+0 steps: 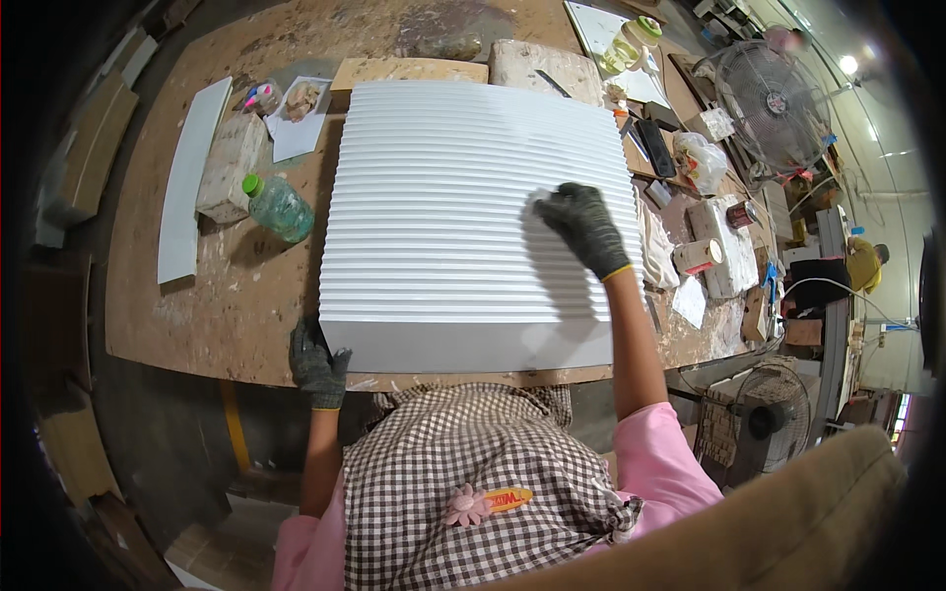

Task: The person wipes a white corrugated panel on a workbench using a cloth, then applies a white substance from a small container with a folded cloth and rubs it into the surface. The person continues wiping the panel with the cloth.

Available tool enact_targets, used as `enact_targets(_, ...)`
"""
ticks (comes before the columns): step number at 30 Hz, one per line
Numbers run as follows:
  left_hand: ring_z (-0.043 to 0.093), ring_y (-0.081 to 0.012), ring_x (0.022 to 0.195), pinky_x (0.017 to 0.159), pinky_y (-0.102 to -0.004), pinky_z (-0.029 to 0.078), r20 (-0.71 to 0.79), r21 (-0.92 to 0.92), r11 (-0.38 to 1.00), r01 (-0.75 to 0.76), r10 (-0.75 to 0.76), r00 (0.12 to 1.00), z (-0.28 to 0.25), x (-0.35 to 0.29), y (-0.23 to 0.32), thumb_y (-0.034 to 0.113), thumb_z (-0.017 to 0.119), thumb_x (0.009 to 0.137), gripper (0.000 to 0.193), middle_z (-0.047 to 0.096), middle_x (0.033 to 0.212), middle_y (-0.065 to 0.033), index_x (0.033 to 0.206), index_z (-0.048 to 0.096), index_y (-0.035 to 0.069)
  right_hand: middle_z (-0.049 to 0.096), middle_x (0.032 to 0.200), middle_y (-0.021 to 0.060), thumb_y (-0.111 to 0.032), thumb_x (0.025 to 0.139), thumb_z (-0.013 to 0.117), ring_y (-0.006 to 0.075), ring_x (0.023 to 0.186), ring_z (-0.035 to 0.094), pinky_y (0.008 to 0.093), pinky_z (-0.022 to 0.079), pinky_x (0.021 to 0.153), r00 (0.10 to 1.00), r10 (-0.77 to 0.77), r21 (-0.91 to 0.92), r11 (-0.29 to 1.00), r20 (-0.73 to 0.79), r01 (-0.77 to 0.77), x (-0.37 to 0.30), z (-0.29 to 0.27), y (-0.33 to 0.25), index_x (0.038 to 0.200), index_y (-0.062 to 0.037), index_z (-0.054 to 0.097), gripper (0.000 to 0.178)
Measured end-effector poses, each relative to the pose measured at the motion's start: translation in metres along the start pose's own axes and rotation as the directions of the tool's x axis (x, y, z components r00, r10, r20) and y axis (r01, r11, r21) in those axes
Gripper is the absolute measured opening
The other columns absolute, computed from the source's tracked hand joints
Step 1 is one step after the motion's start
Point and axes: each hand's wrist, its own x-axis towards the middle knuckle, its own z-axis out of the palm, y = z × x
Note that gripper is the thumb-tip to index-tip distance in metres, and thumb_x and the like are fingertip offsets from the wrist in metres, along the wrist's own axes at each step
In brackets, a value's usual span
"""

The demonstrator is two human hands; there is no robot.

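Observation:
A large white panel (473, 217) with ridges running across it lies in front of me, its smooth front face (463, 347) toward my body. My right hand (583, 225), in a dark grey knit glove, is closed over the ridged surface right of the middle. Whatever it pinches is too small to make out, though a pale edge shows by the fingertips. At the near left corner of the panel, my left hand (319, 366) wears a matching glove. Its thumb lies against the front face and its fingers stretch along the side, apart from the thumb.
On the stained wooden table (148, 305) stand a green-capped bottle (280, 209), a wrapped block (229, 169) and a long white strip (192, 187) at left. A phone (654, 148), a paper cup (698, 257) and a tin (741, 214) are right. Beyond stands a fan (774, 103); another person (865, 266) is far right.

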Motion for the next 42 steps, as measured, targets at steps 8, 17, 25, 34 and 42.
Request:
enact_targets(8, 0.038, -0.0467, 0.137, 0.118, -0.0550, 0.025, 0.027, 0.058, 0.998, 0.000, -0.002, 1.000, 0.001, -0.007, -0.007, 0.065, 0.054, 0.088, 0.089, 0.041, 0.149, -0.0313, 0.138, 0.051, -0.009, 0.070, 0.088, 0.0101, -0.018, 0.084, 0.074, 0.0282, 0.088, 0.065, 0.0404, 0.051, 0.081, 0.988, 0.133, -0.130, 0.984, 0.081, -0.121, -0.016, -0.022, 0.033, 0.101, -0.0188, 0.076, 0.018)
enact_targets(17, 0.036, -0.0471, 0.139, 0.119, -0.0529, 0.024, 0.017, -0.006, 1.000, 0.010, -0.010, 1.000, 0.006, -0.012, -0.016, 0.063, 0.055, 0.089, 0.091, 0.041, 0.149, -0.0308, 0.141, 0.045, -0.011, 0.064, 0.088, 0.0142, -0.029, 0.086, 0.071, 0.0351, 0.085, 0.060, 0.0477, 0.051, 0.076, 0.941, 0.300, -0.149, 0.935, -0.155, -0.322, 0.043, 0.039, 0.009, 0.098, -0.0238, 0.074, 0.013)
enact_targets(25, 0.025, -0.0380, 0.147, 0.124, -0.0461, 0.014, 0.097, -0.145, 0.988, 0.057, -0.043, 0.994, -0.001, 0.001, 0.005, 0.067, 0.051, 0.092, 0.097, 0.034, 0.157, -0.0224, 0.150, 0.034, -0.009, 0.064, 0.091, 0.0174, -0.034, 0.083, 0.073, 0.0362, 0.088, 0.062, 0.0479, 0.053, 0.074, 0.745, 0.639, -0.255, 0.700, -0.192, -0.667, 0.011, 0.035, 0.080, 0.094, -0.0217, 0.078, 0.017)
enact_targets(34, 0.034, -0.0387, 0.143, 0.123, -0.0496, 0.018, -0.064, -0.074, 0.997, 0.011, -0.016, 0.998, 0.007, -0.011, -0.010, 0.066, 0.053, 0.091, 0.092, 0.039, 0.154, -0.0230, 0.146, 0.043, -0.006, 0.064, 0.089, 0.0183, -0.035, 0.082, 0.073, 0.0377, 0.087, 0.062, 0.0491, 0.049, 0.077, 0.726, 0.631, -0.191, 0.704, -0.275, -0.684, -0.004, 0.034, 0.089, 0.091, -0.0226, 0.077, 0.016)
enact_targets(42, 0.042, -0.0455, 0.136, 0.120, -0.0524, 0.024, -0.021, -0.093, 0.995, -0.022, 0.020, 1.000, -0.015, 0.008, 0.024, 0.056, 0.057, 0.094, 0.075, 0.052, 0.143, -0.0265, 0.130, 0.058, -0.009, 0.063, 0.084, 0.0147, -0.026, 0.083, 0.073, 0.0344, 0.085, 0.061, 0.0485, 0.048, 0.078, 0.835, 0.489, 0.007, 0.864, -0.251, -0.503, 0.059, 0.051, 0.017, 0.097, -0.0225, 0.075, 0.014)
